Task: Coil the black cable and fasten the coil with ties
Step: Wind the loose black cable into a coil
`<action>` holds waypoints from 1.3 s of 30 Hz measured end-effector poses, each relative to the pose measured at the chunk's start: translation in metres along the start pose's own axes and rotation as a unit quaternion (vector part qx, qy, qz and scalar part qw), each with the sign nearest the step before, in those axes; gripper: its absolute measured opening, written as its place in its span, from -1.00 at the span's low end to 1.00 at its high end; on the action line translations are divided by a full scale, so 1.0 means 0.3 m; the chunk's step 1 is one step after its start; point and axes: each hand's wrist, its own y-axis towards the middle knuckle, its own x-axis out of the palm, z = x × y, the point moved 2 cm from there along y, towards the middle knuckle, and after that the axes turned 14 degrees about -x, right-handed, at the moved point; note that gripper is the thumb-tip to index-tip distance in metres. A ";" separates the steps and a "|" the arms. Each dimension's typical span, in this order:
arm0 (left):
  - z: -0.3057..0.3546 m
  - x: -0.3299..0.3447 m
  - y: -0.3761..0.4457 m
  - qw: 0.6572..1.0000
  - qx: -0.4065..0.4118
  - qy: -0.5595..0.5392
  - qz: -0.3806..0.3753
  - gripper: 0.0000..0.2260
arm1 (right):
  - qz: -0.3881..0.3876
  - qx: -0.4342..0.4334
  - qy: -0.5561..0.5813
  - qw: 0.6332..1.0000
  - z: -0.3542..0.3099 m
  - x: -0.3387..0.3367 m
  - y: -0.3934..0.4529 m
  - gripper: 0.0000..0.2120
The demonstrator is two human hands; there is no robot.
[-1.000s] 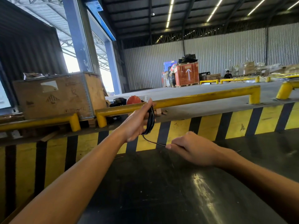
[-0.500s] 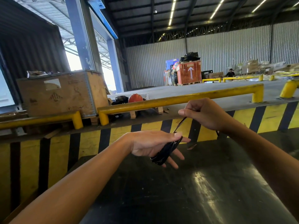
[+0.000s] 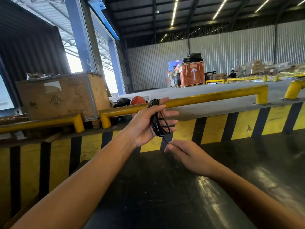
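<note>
The left hand [image 3: 145, 126] thumb-clamps a thin black cable coil [image 3: 157, 124] against its spread fingers. Below them, the right hand [image 3: 186, 156] pinches its tail.

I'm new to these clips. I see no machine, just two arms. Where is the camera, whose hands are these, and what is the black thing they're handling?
There is no robot here. A person works bare-handed, and the one camera sits on their head, looking forward and down, so both arms reach in from the bottom edge. The left hand holds a coil of black cable, with the thumb pressing over its top. The right hand, lower down, pinches the cable's loose end just below the coil. Both are above a dark shiny surface. No ties show in this view. Beyond are a yellow rail, a wooden crate and an orange hard hat.
</note>
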 end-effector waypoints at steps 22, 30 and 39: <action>-0.168 0.027 0.031 0.936 -0.211 0.254 0.123 -0.30 | 0.127 -0.063 -0.119 0.983 0.006 -0.075 0.004 -0.84; -0.134 0.013 0.018 0.920 -0.259 0.287 0.066 -0.21 | 0.047 -0.051 0.009 0.998 0.033 -0.067 0.006 -0.75; -0.135 -0.039 0.028 0.921 -0.189 0.289 0.183 -0.26 | 0.077 -0.006 0.069 0.995 0.044 -0.024 -0.016 -0.70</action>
